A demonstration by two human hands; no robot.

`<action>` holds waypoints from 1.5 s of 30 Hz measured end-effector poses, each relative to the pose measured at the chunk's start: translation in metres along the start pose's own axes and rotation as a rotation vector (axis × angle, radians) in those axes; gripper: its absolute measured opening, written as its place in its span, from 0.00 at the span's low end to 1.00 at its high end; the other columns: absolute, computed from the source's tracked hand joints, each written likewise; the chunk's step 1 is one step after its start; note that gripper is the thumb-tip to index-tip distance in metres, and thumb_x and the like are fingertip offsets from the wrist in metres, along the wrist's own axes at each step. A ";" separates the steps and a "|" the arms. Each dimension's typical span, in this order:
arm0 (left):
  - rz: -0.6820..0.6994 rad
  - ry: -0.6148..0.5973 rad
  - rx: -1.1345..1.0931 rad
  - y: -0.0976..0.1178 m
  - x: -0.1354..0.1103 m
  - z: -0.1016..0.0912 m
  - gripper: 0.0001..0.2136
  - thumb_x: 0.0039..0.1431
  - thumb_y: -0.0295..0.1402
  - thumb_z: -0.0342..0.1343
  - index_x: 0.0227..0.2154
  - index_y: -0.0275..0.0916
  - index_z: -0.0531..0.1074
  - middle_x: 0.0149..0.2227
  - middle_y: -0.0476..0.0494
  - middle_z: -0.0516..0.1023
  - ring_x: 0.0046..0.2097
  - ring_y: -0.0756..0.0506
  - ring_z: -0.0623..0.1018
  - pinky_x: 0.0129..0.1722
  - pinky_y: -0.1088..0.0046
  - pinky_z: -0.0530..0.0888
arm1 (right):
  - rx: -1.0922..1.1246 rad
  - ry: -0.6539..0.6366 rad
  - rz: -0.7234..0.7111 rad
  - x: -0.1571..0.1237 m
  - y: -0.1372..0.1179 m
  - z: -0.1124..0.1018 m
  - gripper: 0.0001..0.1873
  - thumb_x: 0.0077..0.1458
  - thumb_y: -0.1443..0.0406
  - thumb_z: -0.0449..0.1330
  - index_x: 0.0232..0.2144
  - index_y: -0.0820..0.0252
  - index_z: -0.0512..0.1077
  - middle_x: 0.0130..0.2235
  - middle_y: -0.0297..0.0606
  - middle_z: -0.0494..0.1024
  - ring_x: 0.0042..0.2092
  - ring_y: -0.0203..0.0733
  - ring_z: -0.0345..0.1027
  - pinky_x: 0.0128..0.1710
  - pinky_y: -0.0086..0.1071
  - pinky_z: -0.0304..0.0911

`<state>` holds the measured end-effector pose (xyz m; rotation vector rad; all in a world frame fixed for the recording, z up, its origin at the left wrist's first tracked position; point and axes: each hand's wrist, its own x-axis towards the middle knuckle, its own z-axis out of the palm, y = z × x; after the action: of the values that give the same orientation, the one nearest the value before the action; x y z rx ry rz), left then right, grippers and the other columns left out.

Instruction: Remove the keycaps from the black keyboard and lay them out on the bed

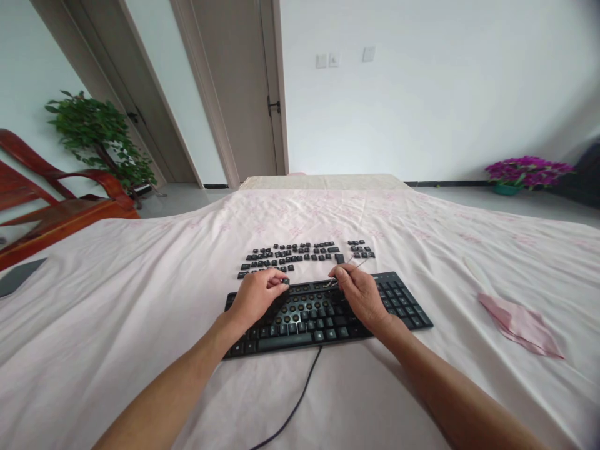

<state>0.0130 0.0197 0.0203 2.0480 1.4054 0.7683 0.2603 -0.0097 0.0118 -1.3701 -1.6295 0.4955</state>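
Observation:
A black keyboard lies on the cloth, part of its middle and upper left stripped of keycaps so the round key seats show. My left hand is over its upper left edge, thumb and fingers pinching a small black keycap. Above the upper right part, my right hand is closed on a thin metal wire tool, perhaps a keycap puller. The tool's looped end hangs over the top row of keys. Loose black keycaps lie in rough rows beyond the keyboard.
A pale pink cloth covers the table. On it are a folded pink cloth at right and a dark flat object at far left. The keyboard's cable runs toward me. A wooden chair stands left.

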 end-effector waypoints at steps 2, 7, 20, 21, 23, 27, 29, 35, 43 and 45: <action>0.033 0.033 0.027 0.004 0.009 0.007 0.09 0.56 0.35 0.59 0.39 0.42 0.78 0.34 0.49 0.80 0.35 0.48 0.78 0.39 0.73 0.72 | 0.020 -0.003 0.023 -0.002 0.004 0.003 0.18 0.63 0.57 0.49 0.32 0.60 0.74 0.24 0.33 0.71 0.26 0.37 0.64 0.28 0.28 0.58; 0.143 0.139 0.355 0.010 0.039 0.027 0.07 0.54 0.38 0.62 0.36 0.46 0.80 0.38 0.48 0.76 0.41 0.46 0.74 0.41 0.71 0.68 | 0.068 0.004 0.074 -0.003 0.010 0.004 0.20 0.63 0.54 0.48 0.34 0.61 0.74 0.23 0.32 0.69 0.24 0.35 0.62 0.24 0.27 0.56; 0.098 0.103 0.597 -0.009 0.073 0.046 0.09 0.51 0.41 0.63 0.35 0.50 0.80 0.39 0.46 0.74 0.43 0.42 0.70 0.46 0.65 0.64 | 0.065 -0.017 0.075 -0.003 0.008 0.001 0.19 0.63 0.55 0.48 0.33 0.60 0.74 0.23 0.32 0.70 0.24 0.35 0.62 0.25 0.27 0.57; 0.090 0.095 0.602 -0.009 0.073 0.047 0.09 0.51 0.42 0.63 0.35 0.50 0.80 0.39 0.46 0.74 0.44 0.42 0.70 0.46 0.65 0.63 | 0.061 -0.017 0.075 -0.002 0.008 0.001 0.19 0.63 0.55 0.48 0.33 0.60 0.74 0.23 0.32 0.70 0.25 0.35 0.63 0.26 0.27 0.57; 0.075 0.086 0.612 -0.009 0.072 0.047 0.09 0.51 0.43 0.63 0.35 0.50 0.80 0.38 0.45 0.75 0.44 0.41 0.70 0.45 0.64 0.63 | 0.057 -0.015 0.076 -0.003 0.008 0.001 0.19 0.63 0.56 0.48 0.33 0.60 0.74 0.23 0.32 0.70 0.25 0.35 0.62 0.26 0.27 0.57; 0.061 0.091 0.634 -0.009 0.072 0.047 0.10 0.51 0.45 0.62 0.35 0.50 0.80 0.37 0.44 0.76 0.43 0.40 0.70 0.45 0.63 0.62 | 0.053 -0.007 0.072 -0.003 0.007 0.001 0.19 0.63 0.55 0.48 0.33 0.60 0.74 0.23 0.32 0.69 0.25 0.35 0.63 0.26 0.27 0.57; 0.062 0.095 0.638 -0.008 0.071 0.046 0.11 0.51 0.45 0.62 0.35 0.50 0.80 0.37 0.44 0.76 0.43 0.40 0.70 0.44 0.62 0.62 | 0.054 -0.005 0.066 -0.004 0.007 0.001 0.19 0.63 0.55 0.48 0.33 0.60 0.74 0.23 0.32 0.69 0.25 0.35 0.63 0.27 0.27 0.57; 0.101 0.155 0.617 0.002 0.059 0.035 0.12 0.50 0.44 0.63 0.36 0.47 0.80 0.38 0.43 0.77 0.43 0.40 0.71 0.44 0.63 0.63 | 0.071 -0.056 0.025 -0.004 0.002 -0.003 0.19 0.63 0.56 0.48 0.34 0.61 0.73 0.25 0.34 0.71 0.27 0.36 0.65 0.28 0.27 0.58; 0.263 0.002 0.200 0.015 0.009 0.025 0.05 0.57 0.35 0.59 0.35 0.44 0.79 0.36 0.48 0.78 0.41 0.46 0.73 0.43 0.69 0.67 | 0.198 -0.293 -0.089 -0.012 -0.021 -0.001 0.19 0.64 0.56 0.48 0.35 0.62 0.73 0.30 0.37 0.74 0.32 0.37 0.68 0.33 0.29 0.62; 0.265 -0.052 0.150 0.012 -0.002 0.024 0.06 0.57 0.34 0.59 0.36 0.45 0.79 0.35 0.49 0.78 0.41 0.46 0.73 0.43 0.70 0.67 | 0.212 -0.327 -0.133 -0.015 -0.024 0.003 0.19 0.64 0.56 0.49 0.34 0.62 0.74 0.32 0.38 0.75 0.34 0.38 0.69 0.37 0.30 0.63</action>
<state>0.0373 0.0115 0.0118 2.3858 1.2093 0.7281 0.2436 -0.0295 0.0233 -1.0559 -1.8546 0.8207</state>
